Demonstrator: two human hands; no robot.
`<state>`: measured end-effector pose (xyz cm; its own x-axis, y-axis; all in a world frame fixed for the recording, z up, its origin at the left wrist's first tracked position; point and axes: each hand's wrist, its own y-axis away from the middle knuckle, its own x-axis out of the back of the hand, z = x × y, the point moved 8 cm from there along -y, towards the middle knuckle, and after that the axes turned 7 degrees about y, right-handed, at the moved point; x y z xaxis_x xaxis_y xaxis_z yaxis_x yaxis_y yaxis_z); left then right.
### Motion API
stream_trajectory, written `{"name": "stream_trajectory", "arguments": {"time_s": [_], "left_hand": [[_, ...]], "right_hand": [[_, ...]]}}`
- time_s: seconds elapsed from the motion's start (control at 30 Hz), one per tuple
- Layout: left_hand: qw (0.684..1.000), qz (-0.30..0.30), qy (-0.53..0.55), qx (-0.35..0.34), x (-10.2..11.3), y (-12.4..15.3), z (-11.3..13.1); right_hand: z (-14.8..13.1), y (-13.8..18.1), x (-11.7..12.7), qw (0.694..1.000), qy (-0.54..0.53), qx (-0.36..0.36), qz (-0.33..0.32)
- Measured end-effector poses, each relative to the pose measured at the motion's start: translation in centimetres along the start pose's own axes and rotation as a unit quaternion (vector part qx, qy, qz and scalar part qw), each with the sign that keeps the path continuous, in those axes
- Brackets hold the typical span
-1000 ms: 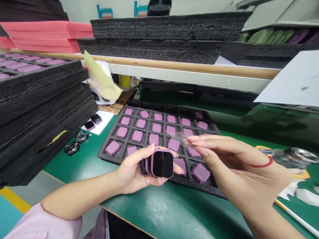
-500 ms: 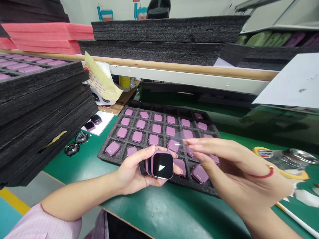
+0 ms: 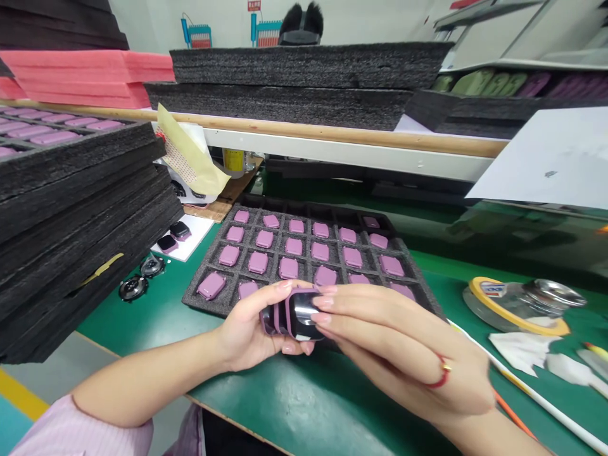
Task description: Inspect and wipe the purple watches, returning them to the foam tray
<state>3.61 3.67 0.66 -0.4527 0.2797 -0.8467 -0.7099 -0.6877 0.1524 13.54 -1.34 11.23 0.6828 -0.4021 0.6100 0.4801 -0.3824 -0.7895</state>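
My left hand (image 3: 249,332) grips a small stack of purple smartwatch cases (image 3: 291,315), the front one showing a dark glossy screen. My right hand (image 3: 380,342) lies over that screen with its fingers pressed together on the front case; whether the clear film is still under the fingertips cannot be made out. Behind both hands a black foam tray (image 3: 197,297) holds several purple watch cases (image 3: 259,261) face down in its pockets.
A tall stack of black foam trays (image 3: 71,221) stands at the left, with two watches on a white sheet (image 3: 173,237) and round metal parts (image 3: 130,286) beside it. A tape roll with a metal dish (image 3: 522,304) and white wipes (image 3: 517,349) lie at the right. Foam sheets (image 3: 304,76) fill the shelf.
My right hand has come down from above the tray, where it pinched a clear film, onto the screen of the front watch case. My left hand has hardly moved.
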Motion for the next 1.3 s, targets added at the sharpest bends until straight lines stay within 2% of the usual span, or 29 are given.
{"name": "stream_trajectory", "arguments": {"time_s": [0.1, 0.2, 0.27, 0.33, 0.37, 0.4, 0.47, 0.53, 0.6, 0.67, 0.77, 0.87, 0.93, 1.07, 1.13, 1.23, 1.3], "left_hand": [[0.998, 0.025, -0.055, -0.032, 0.5, 0.1, 0.6], [0.984, 0.037, -0.155, -0.076, 0.5, 0.2, 1.2], [0.976, 0.045, -0.205, -0.062, 0.3, 0.4, 0.9], [0.970, 0.054, -0.232, -0.038, 0.1, 0.5, 0.3], [0.967, 0.064, -0.245, -0.029, 0.0, 0.6, 0.1], [0.962, 0.078, -0.260, -0.022, 0.0, 0.7, -0.1], [0.949, 0.113, -0.294, -0.016, 0.2, 0.9, -0.4], [0.935, 0.142, -0.325, -0.012, 0.5, 1.0, -0.6], [0.923, 0.147, -0.356, 0.003, 0.8, 0.9, -1.2], [0.910, 0.134, -0.391, 0.025, 1.1, 0.7, -2.1], [0.890, 0.094, -0.443, 0.053, 1.6, 0.2, -3.8], [0.863, 0.030, -0.501, 0.055, 1.8, -0.4, -5.2], [0.825, -0.003, -0.564, 0.034, 1.6, -0.6, -5.4], [0.728, -0.033, -0.684, -0.005, 0.7, -0.3, -4.7], [0.696, -0.047, -0.716, -0.007, 0.4, 0.0, -4.4], [0.675, -0.064, -0.734, -0.014, 0.2, 0.3, -4.2], [0.674, -0.076, -0.735, -0.012, 0.3, 0.3, -4.4]], "right_hand": [[-0.3, -0.1, -0.4, 1.000, 0.010, -0.003, 0.000], [-0.4, 0.5, -0.2, 0.999, 0.019, -0.026, -0.004], [-0.3, 1.7, 0.5, 0.999, 0.030, -0.033, -0.010], [1.2, 3.6, 1.5, 0.991, 0.078, -0.098, -0.050], [2.8, 4.9, 2.1, 0.974, 0.124, -0.169, -0.089], [4.6, 6.7, 3.0, 0.942, 0.175, -0.253, -0.136], [7.8, 11.1, 5.6, 0.841, 0.268, -0.411, -0.227], [9.4, 14.7, 8.1, 0.772, 0.309, -0.484, -0.272], [10.2, 17.6, 9.5, 0.733, 0.315, -0.521, -0.305], [10.5, 20.0, 9.9, 0.707, 0.305, -0.547, -0.330], [10.7, 21.8, 9.9, 0.696, 0.284, -0.567, -0.338], [10.8, 21.7, 10.2, 0.703, 0.280, -0.574, -0.313], [10.9, 21.2, 9.8, 0.712, 0.264, -0.578, -0.300], [11.2, 20.9, 7.6, 0.722, 0.201, -0.584, -0.310], [11.5, 21.1, 6.9, 0.720, 0.191, -0.589, -0.313], [12.3, 21.1, 7.6, 0.719, 0.197, -0.598, -0.295], [13.1, 20.6, 9.4, 0.724, 0.212, -0.605, -0.253]]}}
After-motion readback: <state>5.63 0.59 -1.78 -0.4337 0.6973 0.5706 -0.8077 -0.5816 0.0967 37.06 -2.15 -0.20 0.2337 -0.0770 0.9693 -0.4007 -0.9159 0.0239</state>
